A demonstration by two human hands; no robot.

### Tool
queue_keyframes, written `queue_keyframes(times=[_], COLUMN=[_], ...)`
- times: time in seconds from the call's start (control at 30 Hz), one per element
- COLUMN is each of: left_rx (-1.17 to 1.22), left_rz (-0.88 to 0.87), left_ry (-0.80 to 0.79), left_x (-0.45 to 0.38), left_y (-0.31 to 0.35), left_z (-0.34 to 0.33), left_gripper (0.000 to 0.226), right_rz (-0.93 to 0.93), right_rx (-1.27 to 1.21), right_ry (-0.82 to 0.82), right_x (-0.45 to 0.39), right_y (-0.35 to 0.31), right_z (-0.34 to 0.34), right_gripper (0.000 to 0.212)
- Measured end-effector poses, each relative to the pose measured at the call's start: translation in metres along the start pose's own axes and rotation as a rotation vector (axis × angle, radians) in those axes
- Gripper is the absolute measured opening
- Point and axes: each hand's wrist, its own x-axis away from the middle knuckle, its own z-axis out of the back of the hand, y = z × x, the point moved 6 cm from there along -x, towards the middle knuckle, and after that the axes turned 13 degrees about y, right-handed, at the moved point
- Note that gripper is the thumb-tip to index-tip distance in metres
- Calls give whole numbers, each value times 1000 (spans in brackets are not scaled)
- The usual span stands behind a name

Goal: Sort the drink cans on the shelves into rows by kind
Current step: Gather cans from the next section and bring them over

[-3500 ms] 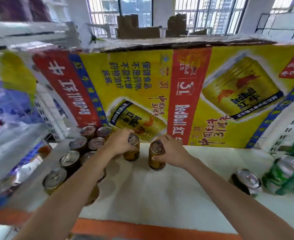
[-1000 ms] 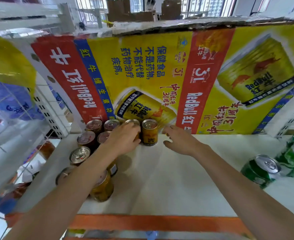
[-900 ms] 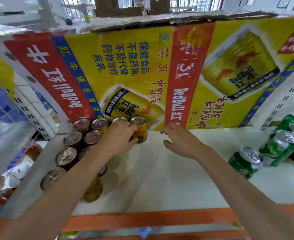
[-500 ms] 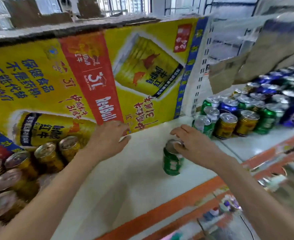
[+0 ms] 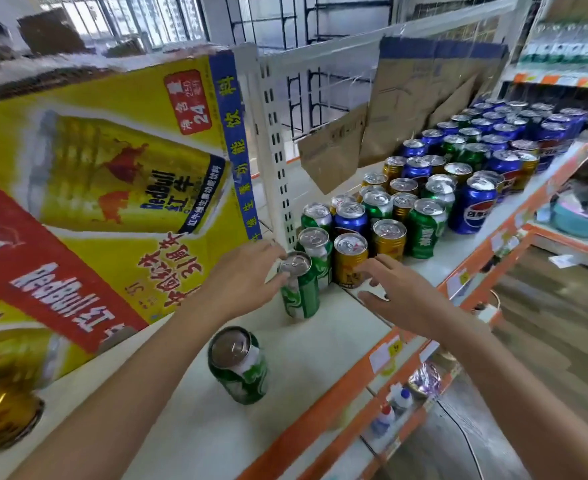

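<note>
Left hand: the left hand (image 5: 242, 278) is stretched forward over the shelf (image 5: 320, 358), and its fingers (image 5: 275, 252) are curled round the top of an upright green can (image 5: 299, 289), thumb low on the can's side.
Held can: it is stood on the shelf just in front of the white upright post (image 5: 275, 161), touching or nearly touching a second green can (image 5: 316, 252) behind it.
Right hand: the right hand (image 5: 403, 292) is held just above the shelf, fingers spread and relaxed; nothing is gripped. Its fingertips (image 5: 375, 263) are seen at the base of a gold can (image 5: 351, 259); contact cannot be told.
Loose can: another green can (image 5: 238, 365) is seen alone nearer the front, well apart from the group, appearing tilted leftward.
Mixed group: green, gold and blue cans (image 5: 458, 174) are crowded together beyond the post, with no order by kind.
Edges: the shelf's front is bounded by an orange edge strip (image 5: 337, 403); at the back left a yellow Red Bull carton (image 5: 95, 188) is stood.
Open room: bare shelf is left between the carton, the loose can and the front strip.
Arm pose: both forearms are extended from the lower corners, converging toward the post.
</note>
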Motion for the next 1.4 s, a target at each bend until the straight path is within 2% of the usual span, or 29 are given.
queue_keyframes(times=[0.1, 0.37, 0.5, 0.6, 0.77, 0.9, 1.07, 1.2, 1.4], left_rx=[18, -79, -148, -130, -75, 93, 233, 292, 344], left_rz=[-41, -173, -163, -131, -76, 3, 128, 244, 433], left_ry=[-15, -157, -292, -306, -291, -216, 6, 227, 465], left_x=[-32, -100, -114, -119, -120, -116, -102, -73, 2], left_y=[25, 61, 71, 76, 73, 70, 57, 30, -29], left_z=[-13, -71, -95, -102, -102, -91, -31, 22, 87], left_gripper=[33, 49, 58, 57, 58, 59, 59, 65, 68], right_rz=[-17, -160, -184, -172, -199, -205, -176, -84, 94], right_rx=[-2, 72, 135, 184, 171, 109, 12, -141, -281], right_ry=[26, 74, 3, -64, 19, 30, 174, 283, 254], right_x=[-15, -63, -79, -85, -90, -82, -74, -78, -83], right_y=[29, 103, 115, 114, 111, 103, 75, 27, -76], right_z=[10, 18, 11, -2, -7, -4, 30, 56, 45], right_gripper=[40, 52, 61, 64, 68, 65, 73, 71, 68])
